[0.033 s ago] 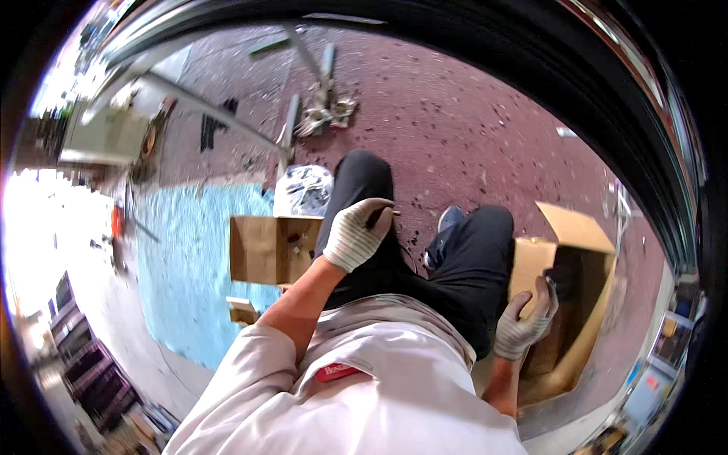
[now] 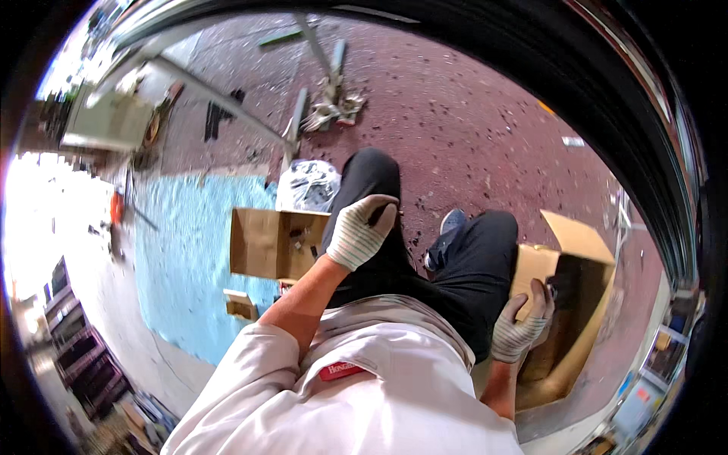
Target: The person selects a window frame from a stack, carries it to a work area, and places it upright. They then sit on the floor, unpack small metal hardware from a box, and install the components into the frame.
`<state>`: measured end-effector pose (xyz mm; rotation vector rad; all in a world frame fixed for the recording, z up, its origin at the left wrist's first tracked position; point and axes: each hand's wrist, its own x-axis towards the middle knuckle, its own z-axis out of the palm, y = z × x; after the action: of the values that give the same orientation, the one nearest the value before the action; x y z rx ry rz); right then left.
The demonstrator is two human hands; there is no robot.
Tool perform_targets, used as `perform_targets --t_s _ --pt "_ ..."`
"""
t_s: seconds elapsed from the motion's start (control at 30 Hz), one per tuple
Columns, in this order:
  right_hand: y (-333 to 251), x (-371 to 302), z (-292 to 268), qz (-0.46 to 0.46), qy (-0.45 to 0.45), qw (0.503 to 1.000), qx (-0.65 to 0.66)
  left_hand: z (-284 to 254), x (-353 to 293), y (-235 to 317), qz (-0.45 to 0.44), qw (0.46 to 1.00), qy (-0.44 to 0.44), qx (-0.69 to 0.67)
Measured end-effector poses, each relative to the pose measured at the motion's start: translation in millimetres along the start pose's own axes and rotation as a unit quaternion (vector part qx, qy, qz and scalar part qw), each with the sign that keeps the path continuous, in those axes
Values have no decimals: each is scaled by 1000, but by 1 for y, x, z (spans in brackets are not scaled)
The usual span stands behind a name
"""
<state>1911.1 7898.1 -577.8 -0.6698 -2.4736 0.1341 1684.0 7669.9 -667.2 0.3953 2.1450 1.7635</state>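
Observation:
My left hand, in a striped knit glove, hovers over my left thigh. Its thumb and forefinger meet in a pinch; what they hold, if anything, is too small to make out. At the right, my right hand in a matching glove is over the near side of an open cardboard box. Its fingers are bent together, with a small dark thing at their tips whose kind I cannot tell. The box's inside is dark and partly hidden by the hand. A smaller open cardboard box with a few small pieces lies left of my left hand.
A clear plastic bag with dark contents is beside my left knee. A little carton lies on the blue floor patch. Metal frame legs stand ahead, with rags at their foot. A dark beam crosses above. Dark bits litter the reddish floor.
The whole view has shifted slightly. My right hand's fingers have drawn closer together beside the box opening. My left hand keeps its pinch over the thigh.

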Motion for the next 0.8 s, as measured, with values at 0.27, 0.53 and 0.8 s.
perform_targets --t_s 0.27,0.53,0.8 --pt "-51 -10 73 -74 -236 960 134 -88 -22 -87 -194 907 247 -281" --pt "-63 -8 131 -138 -425 890 90 -114 -72 -238 -350 917 100 164" --pt "-59 28 154 -182 -426 886 0 -87 -14 -255 -258 938 219 81"
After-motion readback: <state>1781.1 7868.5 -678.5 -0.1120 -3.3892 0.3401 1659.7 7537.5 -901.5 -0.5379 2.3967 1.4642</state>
